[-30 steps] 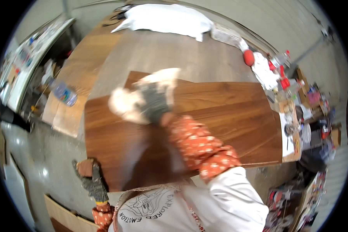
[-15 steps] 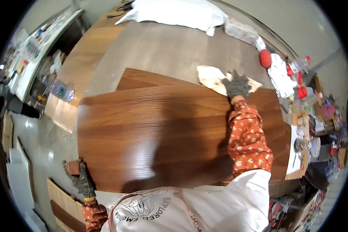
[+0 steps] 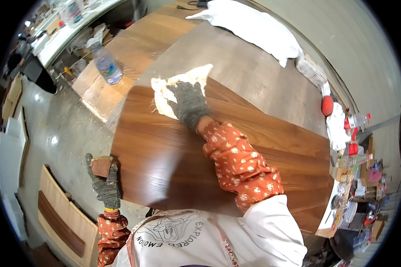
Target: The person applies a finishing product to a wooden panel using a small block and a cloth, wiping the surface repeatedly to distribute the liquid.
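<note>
Shifted leftward: gloved right hand (image 3: 188, 103) flat on pale rag (image 3: 176, 89), left hand (image 3: 104, 182) gripping glossy wood panel (image 3: 178, 160).

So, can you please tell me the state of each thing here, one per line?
Right hand: gloved, pressed flat on the cloth.
Cloth: crumpled, lying on the board's far corner.
Wooden board: flat, glossy.
Left hand: gloved, gripping a small brown block.
Water bottle: upright, capped.
</note>
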Available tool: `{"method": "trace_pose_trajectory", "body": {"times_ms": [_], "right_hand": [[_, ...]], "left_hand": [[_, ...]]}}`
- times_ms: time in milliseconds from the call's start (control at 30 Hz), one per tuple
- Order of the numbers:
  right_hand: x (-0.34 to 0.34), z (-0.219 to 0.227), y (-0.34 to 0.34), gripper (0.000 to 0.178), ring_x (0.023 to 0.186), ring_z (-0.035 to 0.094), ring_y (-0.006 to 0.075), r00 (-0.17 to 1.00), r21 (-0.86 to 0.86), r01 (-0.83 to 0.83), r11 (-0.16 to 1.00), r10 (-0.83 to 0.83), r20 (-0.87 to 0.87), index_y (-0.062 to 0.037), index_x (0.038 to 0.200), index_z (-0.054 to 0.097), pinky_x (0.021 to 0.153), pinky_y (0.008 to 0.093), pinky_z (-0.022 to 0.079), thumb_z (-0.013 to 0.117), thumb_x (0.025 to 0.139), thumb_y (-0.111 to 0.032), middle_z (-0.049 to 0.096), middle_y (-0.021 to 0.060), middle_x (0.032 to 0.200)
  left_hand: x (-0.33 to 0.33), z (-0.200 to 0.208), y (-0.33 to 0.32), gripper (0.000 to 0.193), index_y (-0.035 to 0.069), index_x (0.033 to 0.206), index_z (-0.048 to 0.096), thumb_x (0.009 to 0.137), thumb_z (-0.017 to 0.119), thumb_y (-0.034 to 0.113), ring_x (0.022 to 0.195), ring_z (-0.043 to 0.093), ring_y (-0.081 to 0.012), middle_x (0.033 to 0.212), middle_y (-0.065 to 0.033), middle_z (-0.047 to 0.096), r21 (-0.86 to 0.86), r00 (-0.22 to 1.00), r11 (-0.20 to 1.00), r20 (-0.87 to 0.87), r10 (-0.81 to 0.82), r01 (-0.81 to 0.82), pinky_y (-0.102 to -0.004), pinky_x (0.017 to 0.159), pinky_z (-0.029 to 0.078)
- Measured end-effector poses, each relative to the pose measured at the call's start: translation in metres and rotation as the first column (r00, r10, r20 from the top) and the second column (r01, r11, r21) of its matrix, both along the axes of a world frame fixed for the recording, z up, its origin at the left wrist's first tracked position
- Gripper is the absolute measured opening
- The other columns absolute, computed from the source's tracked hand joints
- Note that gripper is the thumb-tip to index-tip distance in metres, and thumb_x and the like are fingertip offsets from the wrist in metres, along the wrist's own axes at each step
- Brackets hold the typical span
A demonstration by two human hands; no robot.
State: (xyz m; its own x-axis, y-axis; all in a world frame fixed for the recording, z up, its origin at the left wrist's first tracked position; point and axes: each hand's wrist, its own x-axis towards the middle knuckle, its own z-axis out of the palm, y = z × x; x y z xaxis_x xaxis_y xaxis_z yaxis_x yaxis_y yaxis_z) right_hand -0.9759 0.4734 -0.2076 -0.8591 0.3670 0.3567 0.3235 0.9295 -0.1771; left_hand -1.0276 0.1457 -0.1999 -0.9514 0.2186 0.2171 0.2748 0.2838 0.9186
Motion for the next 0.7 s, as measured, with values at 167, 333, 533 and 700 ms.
{"method": "trace_pose_trajectory", "body": {"times_ms": [167,333,533,700], "right_hand": [[0.036,0.012,0.042,0.045,0.121,0.043,0.0295,0.999,-0.092,0.001,0.996,0.003,0.044,-0.017,0.127,0.051,0.103,0.044,0.032,0.049,0.089,-0.041,0.05,0.0087,0.128],[0.195,0.028,0.103,0.033,0.104,0.055,0.0328,0.844,-0.325,0.507,0.798,-0.536,0.0,-0.011,0.113,0.057,0.085,0.0385,0.044,0.054,0.086,-0.029,0.054,0.0138,0.113],[0.286,0.03,0.14,0.043,0.107,0.056,0.0252,0.625,-0.531,0.48,0.698,-0.697,-0.352,-0.0012,0.125,0.052,0.092,0.0343,0.043,0.052,0.091,-0.028,0.059,0.0167,0.117],[0.168,0.077,0.027,0.038,0.111,0.055,0.0279,0.99,-0.301,0.075,0.951,-0.107,-0.09,-0.0028,0.119,0.053,0.094,0.0356,0.042,0.047,0.092,-0.028,0.056,0.0142,0.123]], "left_hand": [[0.0,0.003,0.0,0.074,0.006,0.139,0.035,0.077,0.074,0.011,0.106,0.051,-0.0165,0.125,-0.0087,0.052,-0.078,0.992,0.996,-0.125,0.027,-0.037,-0.0293,0.095,0.041],[-0.002,0.005,-0.002,0.075,0.007,0.14,0.035,0.076,0.075,0.012,0.1,0.056,-0.0185,0.124,-0.0127,0.056,-0.076,0.992,0.997,-0.126,0.007,-0.017,-0.0308,0.09,0.045],[-0.005,0.005,-0.003,0.077,0.004,0.14,0.033,0.076,0.075,0.014,0.103,0.058,-0.0201,0.125,-0.0152,0.056,-0.097,0.989,0.995,-0.147,0.005,-0.019,-0.0313,0.089,0.046],[-0.004,0.011,-0.006,0.079,0.006,0.141,0.033,0.076,0.076,0.018,0.09,0.063,-0.0204,0.106,-0.0149,0.064,-0.093,0.998,0.996,-0.069,0.008,-0.015,-0.0319,0.08,0.05]]}}
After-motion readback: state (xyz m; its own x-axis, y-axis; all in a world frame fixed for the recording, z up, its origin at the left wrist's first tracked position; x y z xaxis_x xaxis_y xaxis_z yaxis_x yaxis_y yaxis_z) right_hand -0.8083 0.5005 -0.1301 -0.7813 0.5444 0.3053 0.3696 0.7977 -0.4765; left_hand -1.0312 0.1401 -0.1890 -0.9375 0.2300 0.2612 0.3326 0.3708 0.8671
